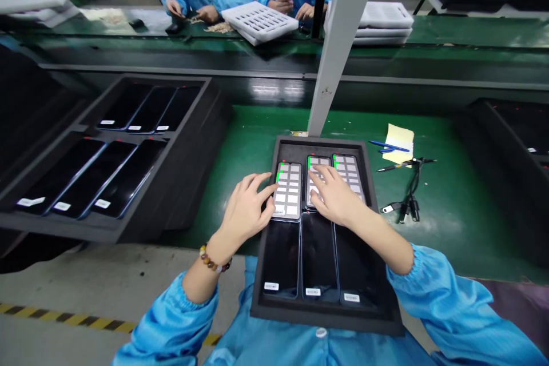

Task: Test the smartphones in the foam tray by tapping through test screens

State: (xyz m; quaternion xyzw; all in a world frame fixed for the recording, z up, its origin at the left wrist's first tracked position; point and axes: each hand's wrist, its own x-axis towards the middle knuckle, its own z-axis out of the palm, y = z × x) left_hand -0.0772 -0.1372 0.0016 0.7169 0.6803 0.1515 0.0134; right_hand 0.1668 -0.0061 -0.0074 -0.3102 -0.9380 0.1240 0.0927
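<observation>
A black foam tray lies in front of me, part on my lap, part on the green bench. It holds several phones: three lit ones in the far row and three dark ones in the near row. My left hand is open, its fingers spread, with fingertips on the left lit phone. My right hand lies flat and open over the middle lit phone, a fingertip touching its screen. The right lit phone is partly covered by that hand.
A larger black tray with several dark phones sits at left. Yellow notes, blue pens and a black cable lie at right. A white post rises behind the tray. Two people in blue work across the conveyor by white trays.
</observation>
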